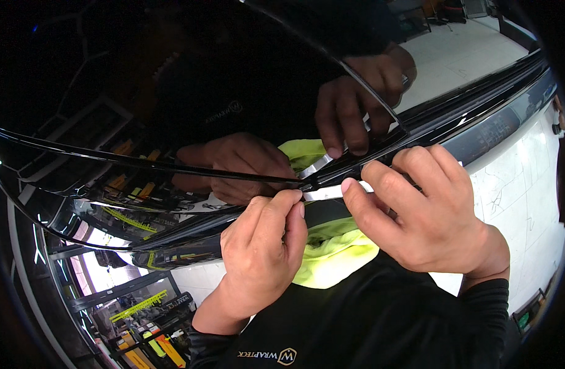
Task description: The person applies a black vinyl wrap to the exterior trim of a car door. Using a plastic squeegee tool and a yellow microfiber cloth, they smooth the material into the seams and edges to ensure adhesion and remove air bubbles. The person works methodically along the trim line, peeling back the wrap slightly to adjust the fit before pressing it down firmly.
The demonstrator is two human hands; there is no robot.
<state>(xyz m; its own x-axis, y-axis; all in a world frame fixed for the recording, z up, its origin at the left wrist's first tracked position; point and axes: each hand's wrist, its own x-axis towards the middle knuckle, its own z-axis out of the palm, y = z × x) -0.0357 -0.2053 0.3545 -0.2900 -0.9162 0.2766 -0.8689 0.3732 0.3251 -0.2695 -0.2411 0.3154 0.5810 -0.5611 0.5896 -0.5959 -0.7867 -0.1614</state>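
Note:
Both of my hands meet at the seam of a glossy black car panel (pixel 190 80). A narrow, flat, silver-white tool (pixel 324 193) spans the short gap between them, lying along the dark trim. The thumb and fingertips of my left hand (pixel 264 237) are pinched together at its left end, against the panel edge. My right hand (pixel 421 209) grips the other end, thumb and forefinger on it, with the remaining fingers curled over the trim. What lies inside the right palm is hidden. Below the tool hangs a bright yellow-green cloth (pixel 335 258), in front of my black top.
The dark window trim (pixel 479 104) runs up to the right. Mirrored hands and cloth show in the shiny panel. At the lower left stands a rack (pixel 147 320) with orange and yellow-green items. Pale floor (pixel 522 203) shows on the right.

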